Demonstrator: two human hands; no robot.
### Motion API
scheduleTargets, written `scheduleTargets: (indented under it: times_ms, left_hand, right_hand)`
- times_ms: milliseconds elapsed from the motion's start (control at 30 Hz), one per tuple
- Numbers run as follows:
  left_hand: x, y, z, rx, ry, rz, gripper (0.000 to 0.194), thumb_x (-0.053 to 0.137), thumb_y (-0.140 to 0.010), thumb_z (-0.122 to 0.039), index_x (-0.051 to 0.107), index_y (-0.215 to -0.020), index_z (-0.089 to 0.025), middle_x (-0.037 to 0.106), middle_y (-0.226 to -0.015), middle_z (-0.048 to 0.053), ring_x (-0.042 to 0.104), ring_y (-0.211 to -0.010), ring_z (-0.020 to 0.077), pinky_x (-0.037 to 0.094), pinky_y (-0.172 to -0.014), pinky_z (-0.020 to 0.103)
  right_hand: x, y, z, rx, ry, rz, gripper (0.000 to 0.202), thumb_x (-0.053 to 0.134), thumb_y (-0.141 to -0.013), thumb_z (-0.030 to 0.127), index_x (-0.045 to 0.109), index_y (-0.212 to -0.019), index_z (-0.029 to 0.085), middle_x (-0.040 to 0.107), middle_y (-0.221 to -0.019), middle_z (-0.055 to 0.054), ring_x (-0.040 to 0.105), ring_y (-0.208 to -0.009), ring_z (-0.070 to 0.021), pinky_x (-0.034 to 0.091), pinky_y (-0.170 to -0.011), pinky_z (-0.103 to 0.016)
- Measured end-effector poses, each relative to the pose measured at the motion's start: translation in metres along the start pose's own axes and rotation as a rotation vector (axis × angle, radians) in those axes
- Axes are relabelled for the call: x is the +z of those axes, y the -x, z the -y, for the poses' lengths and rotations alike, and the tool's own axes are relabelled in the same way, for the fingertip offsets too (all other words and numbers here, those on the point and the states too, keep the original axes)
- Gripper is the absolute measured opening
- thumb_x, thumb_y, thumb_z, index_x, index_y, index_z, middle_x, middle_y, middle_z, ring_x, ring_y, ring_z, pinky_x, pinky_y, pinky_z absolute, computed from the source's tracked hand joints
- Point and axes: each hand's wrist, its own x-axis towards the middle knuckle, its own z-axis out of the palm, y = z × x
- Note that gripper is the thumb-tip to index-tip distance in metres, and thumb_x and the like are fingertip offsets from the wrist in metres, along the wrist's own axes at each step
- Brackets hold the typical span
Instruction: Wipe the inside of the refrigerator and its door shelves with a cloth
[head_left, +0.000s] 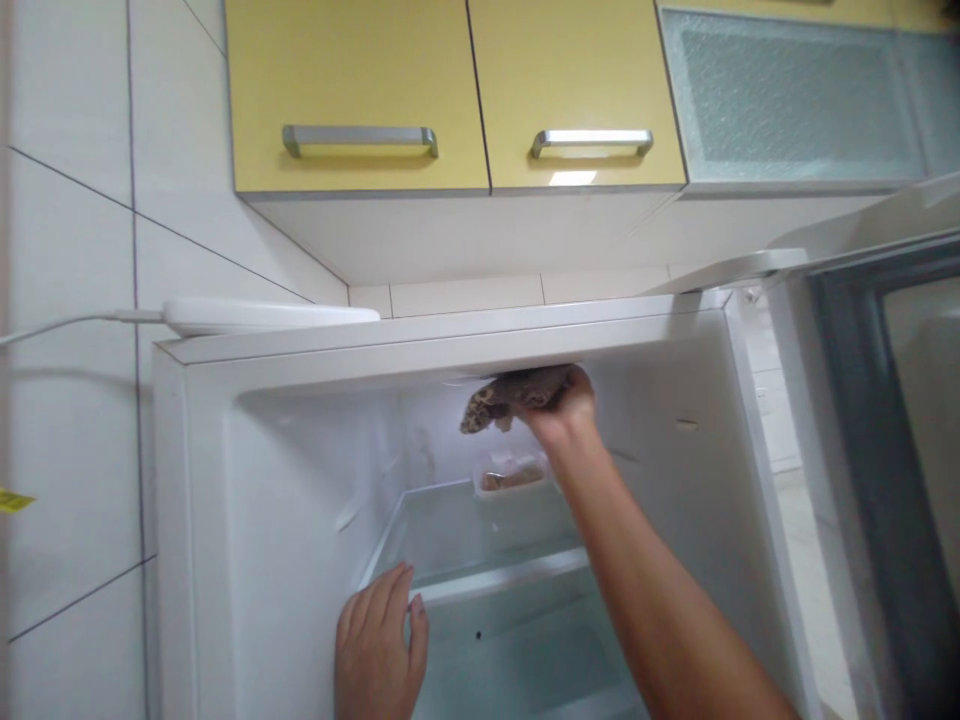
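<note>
Inside the open refrigerator (255, 560), my right hand (570, 410) reaches up to the ceiling of the compartment. Pressed under the hand is a brown cloth (525, 390) with a patterned, crumpled end hanging to the left. The fingers are mostly hidden behind the cloth. Lower and to the left, my left hand (381, 640) is held near the front of the glass shelf (465, 520), its fingers extended and thumb apart, with nothing in it. I cannot tell whether it touches the shelf.
A small clear container (514, 478) with brownish contents stands at the back of the shelf. The refrigerator door (862, 480) hangs open on the right. Yellow cabinets (360, 80) are overhead. A white device (262, 316) with a cable lies on the refrigerator's top.
</note>
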Motion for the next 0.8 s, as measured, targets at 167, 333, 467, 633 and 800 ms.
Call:
scheduleTargets:
  times_ms: [167,333,467,633,800]
  left_hand:
    - [-0.001,-0.001,-0.001,0.021,-0.012,-0.010,0.029,0.048,-0.094,-0.030,0.067,-0.111,-0.017,0.077,-0.107,0.009,0.068,-0.098,0.0241,0.045,-0.093,0.041]
    - [-0.001,-0.001,0.000,0.049,-0.016,-0.003,0.030,0.048,-0.094,-0.030,0.066,-0.112,-0.015,0.076,-0.108,0.010,0.067,-0.098,0.0245,0.044,-0.094,0.041]
    - [0.001,0.000,-0.001,0.042,-0.016,-0.006,0.030,0.047,-0.094,-0.030,0.065,-0.112,-0.015,0.076,-0.108,0.011,0.066,-0.098,0.0246,0.044,-0.093,0.041]
    - [0.007,0.002,0.001,0.047,-0.017,-0.019,0.030,0.047,-0.094,-0.030,0.065,-0.112,-0.015,0.076,-0.106,0.011,0.066,-0.097,0.0243,0.044,-0.092,0.040]
    - [0.007,0.003,0.002,0.066,-0.048,-0.033,0.030,0.046,-0.095,-0.030,0.065,-0.112,-0.015,0.076,-0.105,0.010,0.065,-0.097,0.0233,0.044,-0.092,0.039]
  right_hand:
    - [-0.031,-0.001,0.045,-0.075,-0.067,-0.144,0.031,0.037,-0.086,0.029,0.066,-0.097,0.025,0.074,-0.090,-0.002,0.067,-0.092,-0.0237,0.055,-0.086,-0.051]
    - [-0.042,-0.020,0.023,-0.110,-0.111,-0.140,0.027,0.041,-0.085,0.036,0.066,-0.086,0.026,0.073,-0.081,0.000,0.068,-0.091,-0.0219,0.056,-0.085,-0.043]
    - [-0.053,-0.063,-0.019,-0.114,-0.067,-0.206,0.036,0.032,-0.085,0.040,0.065,-0.082,0.026,0.071,-0.075,0.000,0.067,-0.087,-0.0207,0.055,-0.083,-0.039]
    - [-0.072,-0.110,-0.056,-0.022,0.001,-0.195,0.052,0.019,-0.087,0.047,0.066,-0.088,0.024,0.070,-0.072,0.000,0.064,-0.080,-0.0200,0.055,-0.080,-0.043]
    - [-0.084,-0.128,-0.064,0.012,0.069,-0.214,0.052,0.020,-0.086,0.052,0.065,-0.088,0.025,0.068,-0.071,0.000,0.064,-0.078,-0.0210,0.056,-0.077,-0.044]
